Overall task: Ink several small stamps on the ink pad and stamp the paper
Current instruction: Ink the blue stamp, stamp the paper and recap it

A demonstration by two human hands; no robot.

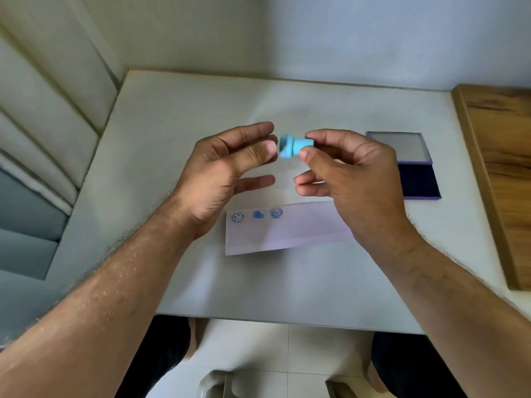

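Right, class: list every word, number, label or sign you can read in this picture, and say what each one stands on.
No readable words, numbers or brand names anywhere.
Paper: three blue stamped marks, pictures rather than text: a smiley face, a solid blob, a laughing face.
Blue stamp in the right hand: no lettering visible.
Ink pad and its open lid: no label visible.

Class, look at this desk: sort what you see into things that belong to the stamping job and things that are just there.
Belongs to the job:
- blue stamp, pinched in the right hand
- open ink pad, on the table's right
- paper bearing three blue prints
- left hand, open beside the stamp

Just there:
- white table
- wooden board at the right edge
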